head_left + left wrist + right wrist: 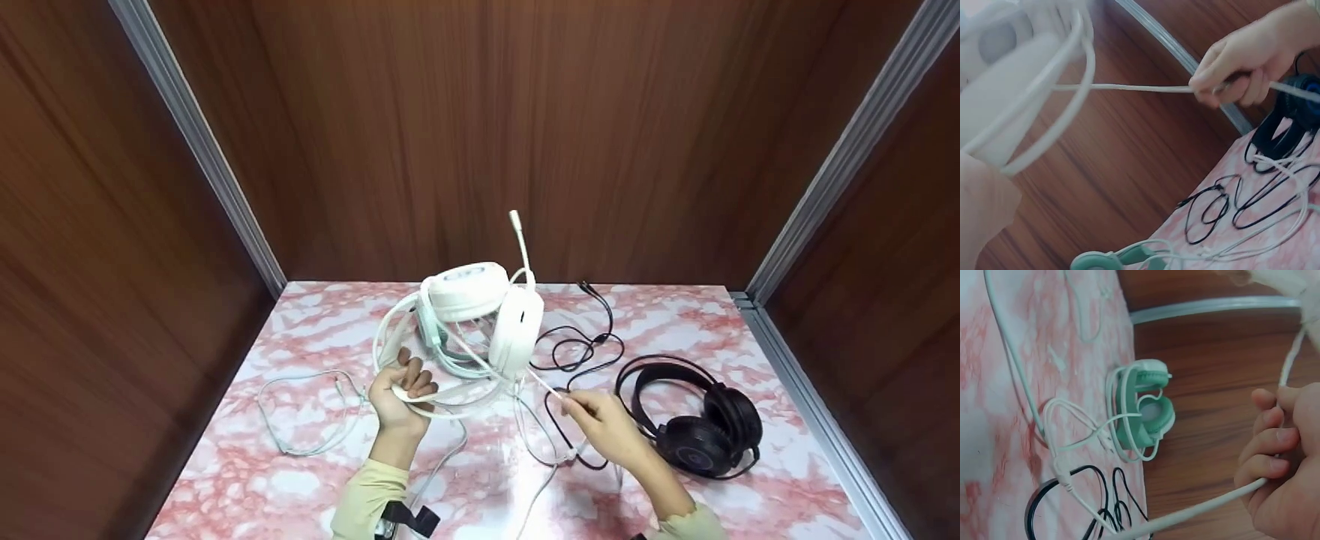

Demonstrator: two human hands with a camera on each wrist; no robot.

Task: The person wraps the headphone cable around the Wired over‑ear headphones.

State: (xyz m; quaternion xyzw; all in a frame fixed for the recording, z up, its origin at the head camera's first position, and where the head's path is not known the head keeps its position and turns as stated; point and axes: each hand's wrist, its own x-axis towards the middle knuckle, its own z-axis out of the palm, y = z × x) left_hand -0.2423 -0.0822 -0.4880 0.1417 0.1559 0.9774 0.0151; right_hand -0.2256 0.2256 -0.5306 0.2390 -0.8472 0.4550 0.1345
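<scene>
My left hand (401, 397) grips the headband of a white headset (517, 330), holding it up over the table. Its microphone boom (521, 240) points upward, and the two earcups face the far side. My right hand (606, 427) pinches the headset's white cable (546, 384) a short way below the earcup. In the left wrist view that cable runs taut from the headset to the curled fingers (1247, 93). From there it drops toward the table, as the right wrist view shows. Partly hidden behind the raised headset lies a mint-green pair of headphones (1148, 410).
Black headphones (697, 442) lie at the right, their black cable (600, 337) looped toward the back. A pale cable (300, 454) curls on the left of the pink-marbled table (292, 484). Wooden panels (480, 135) with metal corner rails (202, 142) enclose the back and sides.
</scene>
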